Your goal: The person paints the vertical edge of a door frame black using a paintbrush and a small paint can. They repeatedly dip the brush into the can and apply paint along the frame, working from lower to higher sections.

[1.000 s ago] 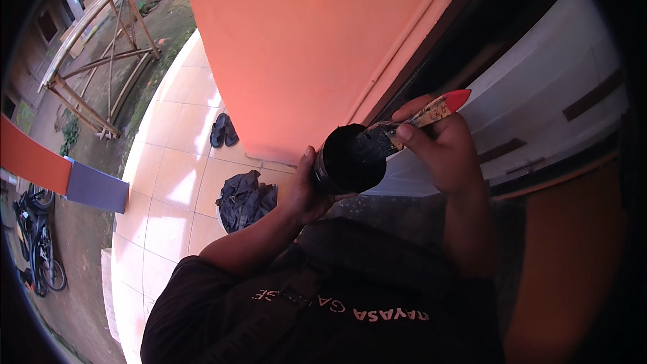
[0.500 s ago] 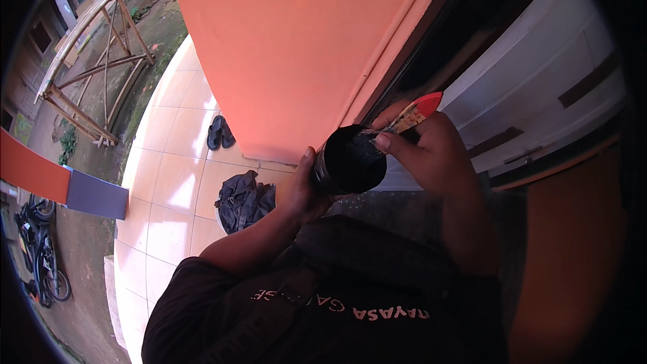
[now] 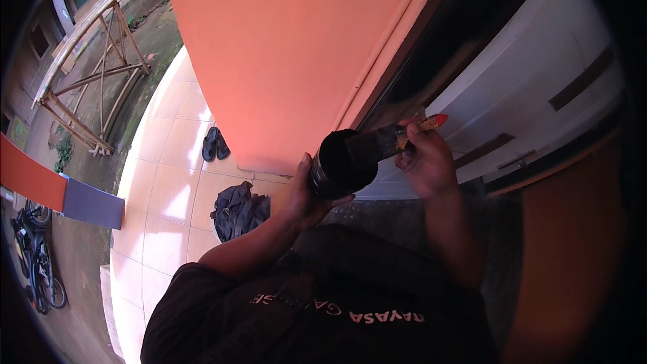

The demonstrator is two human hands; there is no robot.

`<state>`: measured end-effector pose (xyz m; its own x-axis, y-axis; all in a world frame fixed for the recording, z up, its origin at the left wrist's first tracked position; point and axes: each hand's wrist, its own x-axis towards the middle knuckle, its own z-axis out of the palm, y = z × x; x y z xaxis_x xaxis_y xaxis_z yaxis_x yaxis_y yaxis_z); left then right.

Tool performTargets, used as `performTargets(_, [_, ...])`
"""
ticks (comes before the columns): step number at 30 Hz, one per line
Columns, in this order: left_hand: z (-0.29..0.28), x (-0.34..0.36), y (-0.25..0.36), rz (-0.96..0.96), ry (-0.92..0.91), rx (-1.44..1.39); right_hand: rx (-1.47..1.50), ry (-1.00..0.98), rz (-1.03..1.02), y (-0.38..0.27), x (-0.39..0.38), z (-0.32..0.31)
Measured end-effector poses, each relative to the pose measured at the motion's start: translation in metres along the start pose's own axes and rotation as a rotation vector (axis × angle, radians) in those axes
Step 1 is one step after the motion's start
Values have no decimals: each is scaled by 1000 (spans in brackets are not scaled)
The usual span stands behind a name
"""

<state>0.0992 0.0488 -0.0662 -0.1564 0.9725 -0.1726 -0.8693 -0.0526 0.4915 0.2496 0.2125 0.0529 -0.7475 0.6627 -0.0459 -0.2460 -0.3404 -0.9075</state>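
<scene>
A dark round can [image 3: 326, 174] with black insides is gripped from its left side and below by my left hand [image 3: 303, 203]. My right hand [image 3: 429, 163] is closed round the handle of a paintbrush [image 3: 385, 143]. The brush has a red handle tip that points up to the right. Its dark, wide head lies over the right part of the can's mouth. Whether the bristles touch the rim, I cannot tell. Just beyond both hands stand an orange wall and a dark door frame [image 3: 431, 61].
A grey-white door [image 3: 526, 101] with dark strips is on the right. On the tiled floor [image 3: 165, 192] lie black sandals [image 3: 214, 144] and a dark cloth bundle [image 3: 239, 212] in a pale container. Further left are a bamboo frame [image 3: 101, 71], a low orange-and-grey wall [image 3: 91, 202] and a bicycle [image 3: 44, 256].
My right hand has drawn the brush up out of the can, so its dark head now shows above the mouth. The can has shifted slightly left and down.
</scene>
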Motion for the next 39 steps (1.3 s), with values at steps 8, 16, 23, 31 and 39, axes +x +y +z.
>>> performTargets(8, [-26,8,-3,-43,-87,-5,-15,82,-114,29,-14,7])
performTargets(16, [-21,16,2,-105,-90,22,127,151,-165,34,-26,4])
performTargets(23, [-5,27,-1,-125,-71,53,211,156,-161,38,-28,-8])
performTargets(31, [2,38,-17,-157,-45,53,296,145,-109,40,-38,-24])
performTargets(39, [9,45,-31,-180,-28,53,336,191,-80,36,-41,-38])
